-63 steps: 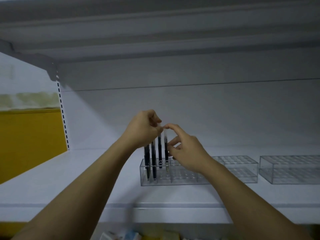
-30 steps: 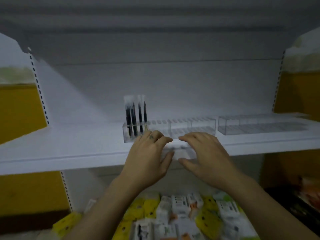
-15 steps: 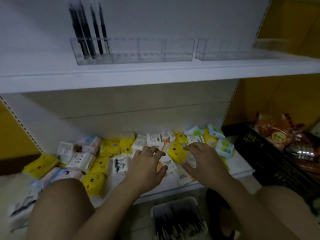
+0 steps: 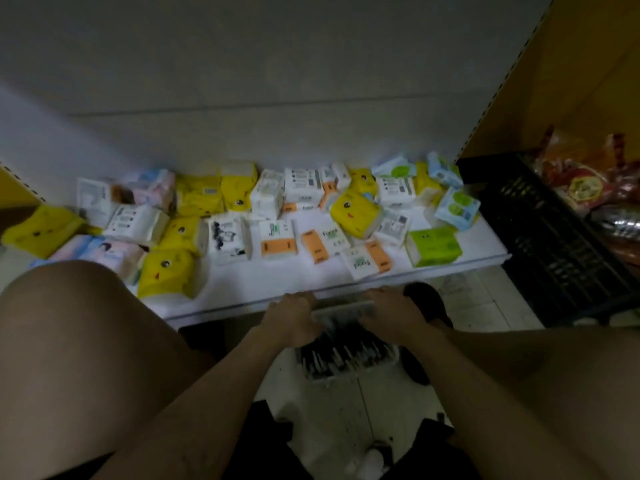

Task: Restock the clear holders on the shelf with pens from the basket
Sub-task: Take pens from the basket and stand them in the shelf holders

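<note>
Open from above over the near half of the small white basket (image 4: 344, 311) of dark pens (image 4: 343, 351). Covered at the far half by the left hand (image 4: 291, 317) and the right hand (image 4: 391, 313). Closed off beyond by the front edge of a low white shelf (image 4: 242, 304) crowded with small yellow, white and orange tissue packs (image 4: 356, 211). Hemmed by a bare knee (image 4: 69, 341) left and a bare thigh (image 4: 554, 382) right; walled further right by a black lattice plastic crate (image 4: 554, 244).

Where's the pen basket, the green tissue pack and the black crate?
pen basket (image 4: 343, 308), head view, its far white rim.
green tissue pack (image 4: 433, 245), head view, middle of its top face.
black crate (image 4: 540, 244), head view, its lattice side wall.
</note>
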{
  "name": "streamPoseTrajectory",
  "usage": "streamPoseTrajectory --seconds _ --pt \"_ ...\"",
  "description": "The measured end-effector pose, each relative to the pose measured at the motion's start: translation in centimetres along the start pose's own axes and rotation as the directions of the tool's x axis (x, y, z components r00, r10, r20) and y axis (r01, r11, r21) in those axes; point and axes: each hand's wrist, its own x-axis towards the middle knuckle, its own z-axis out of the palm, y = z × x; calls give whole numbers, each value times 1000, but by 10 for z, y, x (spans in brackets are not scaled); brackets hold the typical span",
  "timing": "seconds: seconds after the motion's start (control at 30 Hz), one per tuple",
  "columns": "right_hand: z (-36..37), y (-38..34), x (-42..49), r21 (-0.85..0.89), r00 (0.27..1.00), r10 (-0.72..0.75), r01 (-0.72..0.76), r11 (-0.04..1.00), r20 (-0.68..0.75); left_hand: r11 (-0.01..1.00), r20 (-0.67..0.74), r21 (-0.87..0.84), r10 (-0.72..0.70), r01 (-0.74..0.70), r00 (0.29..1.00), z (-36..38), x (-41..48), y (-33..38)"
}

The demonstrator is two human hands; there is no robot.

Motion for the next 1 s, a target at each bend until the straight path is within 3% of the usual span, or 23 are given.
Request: streamPoseTrajectory --seconds 0.1,0.23,0.47,0.6,0.77,0.87,1.0 --pt "28 17 4 71 981 55 -69 995 185 999 106 42 -28 23 994 25 9 -11" --pt "52 30 10 109 936 95 -140 984 340 992 121 29 -127 125 984 54 26 -25" --pt "70 18 27 185 940 62 -130 974 335 910 251 -245 -274 335 929 141 42 -19" --pt "85 14 34 160 925 63 -131 978 374 830 294 -264 -416 491 860 169 42 -30" --pt "98 24 41 191 894 96 -196 962 437 843 394 -254 -357 474 847 172 52 -34" --pt "101 35 44 185 852 123 -247 951 508 810 473 -233 -389 538 791 173 49 -35" --pt "109 40 50 150 824 140 -262 953 549 653 590 -366 -387 663 708 181 49 -27"
